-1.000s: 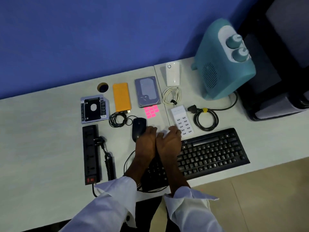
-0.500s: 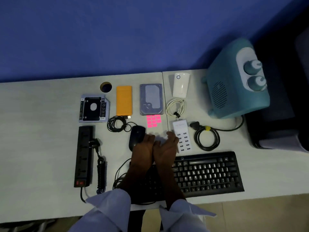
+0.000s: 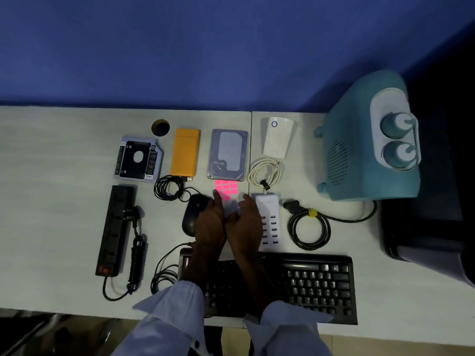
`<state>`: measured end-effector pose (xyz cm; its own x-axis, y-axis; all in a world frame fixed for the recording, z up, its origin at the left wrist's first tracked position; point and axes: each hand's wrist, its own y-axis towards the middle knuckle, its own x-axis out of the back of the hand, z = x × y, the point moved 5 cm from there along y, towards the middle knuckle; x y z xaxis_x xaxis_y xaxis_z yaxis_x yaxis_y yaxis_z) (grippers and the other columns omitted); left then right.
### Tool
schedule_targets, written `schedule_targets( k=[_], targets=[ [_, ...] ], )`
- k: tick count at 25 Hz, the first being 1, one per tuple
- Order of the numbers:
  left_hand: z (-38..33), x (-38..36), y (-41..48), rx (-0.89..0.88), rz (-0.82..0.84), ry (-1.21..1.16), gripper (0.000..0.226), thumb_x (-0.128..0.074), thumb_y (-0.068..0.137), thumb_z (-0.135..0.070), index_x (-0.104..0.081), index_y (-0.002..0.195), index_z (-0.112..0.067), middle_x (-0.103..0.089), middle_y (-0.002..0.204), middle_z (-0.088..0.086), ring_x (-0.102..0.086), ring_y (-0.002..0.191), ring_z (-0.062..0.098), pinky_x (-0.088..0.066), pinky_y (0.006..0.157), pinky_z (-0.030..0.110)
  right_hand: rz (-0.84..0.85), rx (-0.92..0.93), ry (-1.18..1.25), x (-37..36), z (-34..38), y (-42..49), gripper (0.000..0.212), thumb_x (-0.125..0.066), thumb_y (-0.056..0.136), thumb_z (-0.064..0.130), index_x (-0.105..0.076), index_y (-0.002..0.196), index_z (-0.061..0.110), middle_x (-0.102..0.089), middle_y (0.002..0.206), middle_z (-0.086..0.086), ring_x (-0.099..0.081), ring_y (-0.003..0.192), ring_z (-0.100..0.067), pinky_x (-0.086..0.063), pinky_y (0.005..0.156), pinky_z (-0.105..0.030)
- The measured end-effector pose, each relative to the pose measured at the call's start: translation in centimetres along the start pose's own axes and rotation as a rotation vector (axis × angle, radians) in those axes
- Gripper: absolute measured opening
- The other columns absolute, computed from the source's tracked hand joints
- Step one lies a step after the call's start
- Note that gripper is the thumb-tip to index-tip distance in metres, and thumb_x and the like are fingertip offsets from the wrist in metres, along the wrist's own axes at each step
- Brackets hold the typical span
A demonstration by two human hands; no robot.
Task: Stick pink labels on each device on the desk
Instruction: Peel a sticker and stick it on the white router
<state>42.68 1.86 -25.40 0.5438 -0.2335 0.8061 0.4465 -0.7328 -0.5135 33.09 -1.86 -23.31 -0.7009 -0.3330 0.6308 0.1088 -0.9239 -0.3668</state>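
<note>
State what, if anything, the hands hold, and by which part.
Cannot be told: the left hand touches the pink labels at their near edge, the right hand lies beside them; no clear grip shows.

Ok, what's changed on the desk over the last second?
Both hands slid forward along the white sheet of pink square labels: the left hand now touches the lowest pink labels, and the right hand rests beside them. No label is visibly peeled or taken in a grip. Everything else stayed put.
</note>
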Motion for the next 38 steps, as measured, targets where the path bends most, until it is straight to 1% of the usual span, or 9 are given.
schedule_targets(
  k=[3, 5, 9, 15, 20, 27, 32, 34, 38],
  targets=[
    [0.5, 0.2, -0.4, 0.01, -0.042, -0.246, 0.081, -0.044, 0.096, -0.054, -0.021, 0.157, -0.006, -0.061, 0.13, 0.021, -0.063, 0.111, 0.038, -0.048, 0.089, 0.044, 0.018, -0.017, 0.036, -0.4, 0.2, 0.2, 0.032, -0.06, 0.087, 0.026, -0.057, 0.116, 0.014, -0.067, 0.107, -0.005, -0.065, 0.101, -0.025, -0.052, 0.077, -0.035],
    [0.6, 0.1, -0.5, -0.072, -0.112, -0.218, 0.074, -0.047, 0.098, -0.041, -0.02, 0.157, -0.005, -0.065, 0.124, 0.021, -0.066, 0.105, 0.037, -0.049, 0.083, 0.042, 0.018, -0.043, 0.056, -0.8, 0.1, 0.3, 0.023, -0.061, 0.087, 0.031, -0.056, 0.102, 0.016, -0.065, 0.094, 0.0, -0.065, 0.089, -0.022, -0.049, 0.069, -0.032],
    [1.0, -0.1, -0.5, -0.175, -0.169, -0.14, 0.074, -0.063, 0.094, -0.024, -0.026, 0.154, 0.0, -0.071, 0.11, 0.02, -0.07, 0.091, 0.037, -0.051, 0.07, 0.038, 0.074, -0.182, 0.091, -1.3, 0.3, 1.1, 0.049, -0.063, 0.082, 0.064, -0.061, 0.093, 0.016, -0.064, 0.079, 0.005, -0.06, 0.072, -0.013, -0.042, 0.066, -0.026],
    [2.5, 2.0, -1.3, -0.192, -0.343, -0.337, 0.049, -0.076, 0.083, -0.015, -0.064, 0.13, -0.013, -0.071, 0.099, 0.008, -0.068, 0.085, 0.023, -0.053, 0.079, 0.028, 0.106, -0.301, 0.345, -2.1, -1.3, 2.6, 0.017, -0.084, 0.072, 0.023, -0.077, 0.08, 0.01, -0.074, 0.075, -0.004, -0.065, 0.068, -0.013, -0.051, 0.069, -0.028],
    [2.3, 3.6, -0.8, -0.263, -0.387, -0.213, 0.023, -0.073, 0.085, -0.027, -0.076, 0.106, -0.017, -0.071, 0.1, 0.005, -0.067, 0.09, 0.024, -0.039, 0.075, 0.02, 0.212, -0.364, 0.54, -1.4, -1.0, 2.0, 0.017, -0.07, 0.083, -0.001, -0.077, 0.098, 0.002, -0.07, 0.079, -0.006, -0.057, 0.057, -0.002, -0.044, 0.056, -0.016],
    [2.1, 5.2, 0.4, -0.345, -0.341, -0.238, 0.015, -0.07, 0.089, -0.028, -0.078, 0.09, -0.016, -0.072, 0.085, 0.004, -0.067, 0.077, 0.022, -0.044, 0.069, 0.025, 0.2, -0.285, 0.522, -0.6, -0.5, 2.0, 0.018, -0.065, 0.084, -0.002, -0.078, 0.094, 0.005, -0.071, 0.075, 0.007, -0.059, 0.066, -0.003, -0.047, 0.067, -0.024],
    [2.5, 6.3, 0.7, -0.282, -0.373, -0.464, 0.016, -0.066, 0.095, -0.024, -0.078, 0.098, -0.015, -0.077, 0.096, 0.001, -0.072, 0.083, 0.016, -0.057, 0.08, 0.032, 0.005, -0.14, 0.164, 1.1, 0.6, 2.1, 0.024, -0.071, 0.084, 0.023, -0.065, 0.106, 0.015, -0.061, 0.071, 0.012, -0.057, 0.073, -0.008, -0.049, 0.078, -0.027],
    [1.8, 6.6, 0.8, -0.263, -0.348, -0.579, 0.014, -0.068, 0.094, -0.026, -0.078, 0.097, -0.017, -0.077, 0.098, -0.004, -0.072, 0.085, 0.011, -0.059, 0.08, 0.037, -0.036, -0.168, 0.243, 1.6, 1.2, 2.0, 0.024, -0.07, 0.086, 0.031, -0.063, 0.1, 0.013, -0.057, 0.065, 0.015, -0.057, 0.066, -0.009, -0.048, 0.072, -0.028],
    [-0.9, 8.0, 0.9, -0.357, -0.346, -0.55, 0.009, -0.07, 0.092, -0.022, -0.075, 0.086, -0.017, -0.073, 0.085, -0.007, -0.066, 0.075, 0.008, -0.055, 0.072, 0.031, 0.296, -0.506, 0.785, 1.6, 1.7, 3.0, 0.021, -0.065, 0.092, 0.024, -0.07, 0.082, 0.007, -0.066, 0.067, -0.004, -0.05, 0.049, -0.013, -0.034, 0.046, -0.022]
  ],
)
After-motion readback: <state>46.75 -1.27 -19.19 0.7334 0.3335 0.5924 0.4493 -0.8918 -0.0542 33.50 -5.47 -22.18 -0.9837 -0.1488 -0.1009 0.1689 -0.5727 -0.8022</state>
